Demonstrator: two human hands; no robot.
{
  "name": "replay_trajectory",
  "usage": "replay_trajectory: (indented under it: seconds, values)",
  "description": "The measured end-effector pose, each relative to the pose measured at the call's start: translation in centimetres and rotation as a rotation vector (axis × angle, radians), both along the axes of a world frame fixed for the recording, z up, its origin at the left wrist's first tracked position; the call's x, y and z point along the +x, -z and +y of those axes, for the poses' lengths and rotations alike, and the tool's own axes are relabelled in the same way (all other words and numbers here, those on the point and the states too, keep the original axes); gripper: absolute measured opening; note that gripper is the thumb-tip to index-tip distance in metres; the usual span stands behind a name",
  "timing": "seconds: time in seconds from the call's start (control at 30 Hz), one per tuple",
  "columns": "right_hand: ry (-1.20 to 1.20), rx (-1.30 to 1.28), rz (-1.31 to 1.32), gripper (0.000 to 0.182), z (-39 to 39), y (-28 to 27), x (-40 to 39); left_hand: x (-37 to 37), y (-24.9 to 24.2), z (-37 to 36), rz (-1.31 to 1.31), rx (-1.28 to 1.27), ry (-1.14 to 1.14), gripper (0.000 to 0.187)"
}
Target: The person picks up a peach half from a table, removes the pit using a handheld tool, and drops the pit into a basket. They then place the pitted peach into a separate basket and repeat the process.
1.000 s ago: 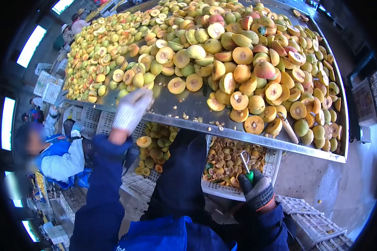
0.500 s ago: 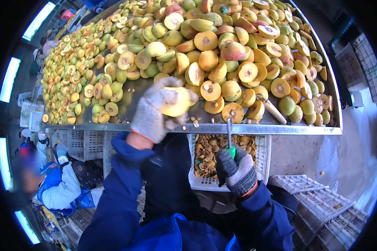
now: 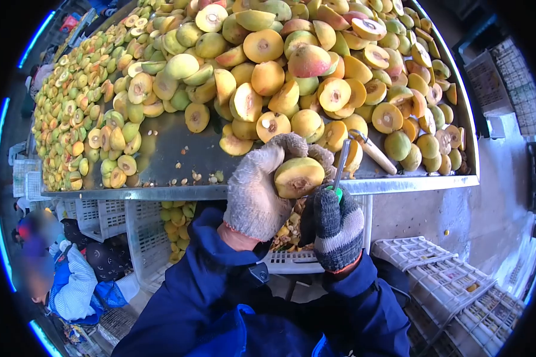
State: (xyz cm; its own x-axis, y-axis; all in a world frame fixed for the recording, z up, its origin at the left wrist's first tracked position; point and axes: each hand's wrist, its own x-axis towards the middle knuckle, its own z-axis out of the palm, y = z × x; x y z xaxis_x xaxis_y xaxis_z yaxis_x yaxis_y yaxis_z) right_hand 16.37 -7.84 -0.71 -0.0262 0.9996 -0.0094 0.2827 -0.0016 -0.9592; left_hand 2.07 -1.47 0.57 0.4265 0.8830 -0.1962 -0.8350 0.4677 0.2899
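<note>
My left hand, in a fuzzy whitish glove, closes around a yellow-green fruit half that looks like a peach. Its cut face, with a brownish hollow, is turned toward me. My right hand, in a grey and black striped glove, grips a tool with a green handle and a thin metal shaft. The shaft points up, just right of the fruit half, and I see a gap between them. Both hands are at the front edge of the metal table.
Halved fruit lies heaped across the table. A wooden-handled tool with a bent metal end rests near its edge. Below stands a white crate with scraps. More crates are at right. A co-worker sits at left.
My left hand has come right and toward me with the fruit half, beside the tool. My right hand has risen slightly, its tool now tilted right at the top. The view has shifted.
</note>
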Motion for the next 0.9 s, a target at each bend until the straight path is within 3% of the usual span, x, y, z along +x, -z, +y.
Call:
replay_trajectory:
  seconds: [0.07, 0.1, 0.2, 0.23, 0.27, 0.33, 0.37, 0.5, 0.63, 0.9]
  values:
    - [0.095, -0.271, 0.264, 0.016, 0.3, -1.0, -0.4, 0.2, 0.3, -0.1, 0.183, -0.082, -0.113, 0.029]
    - [0.078, -0.210, 0.093, 0.016, 0.3, -0.7, -0.3, 0.1, 0.3, -0.2, 0.195, -0.035, -0.141, 0.029]
    - [0.029, -0.198, 0.162, 0.020, -1.0, -1.0, -1.3, -0.7, 1.4, 0.1, 0.258, -0.059, -0.184, 0.035]
    - [-0.032, -0.107, -0.008, 0.025, -1.2, -0.9, -1.5, -0.9, 1.2, 0.1, 0.189, -0.094, -0.177, 0.038]
    - [-0.039, -0.112, -0.001, 0.025, -1.3, -0.6, -1.8, -1.0, 0.7, 0.0, 0.197, -0.099, -0.183, 0.038]
    - [-0.094, -0.144, -0.194, 0.026, -1.6, -0.5, -2.3, -0.5, -0.3, 0.0, 0.364, -0.110, -0.175, 0.035]
    - [-0.066, -0.133, -0.214, 0.029, -1.5, -0.5, -2.6, -1.0, -0.1, -0.1, 0.094, -0.127, -0.131, 0.036]
    - [-0.081, -0.142, -0.268, 0.017, -1.5, -0.2, -2.8, -1.4, 0.6, -0.1, -0.006, -0.046, -0.053, 0.039]
    - [-0.034, -0.072, -0.214, 0.020, -1.8, 0.4, -3.2, -1.2, 1.1, -0.7, 0.160, -0.018, -0.071, 0.036]
    - [-0.073, -0.207, -0.237, 0.025, -2.0, -0.3, -3.6, -1.5, 1.3, -0.8, 0.207, 0.044, -0.051, 0.035]
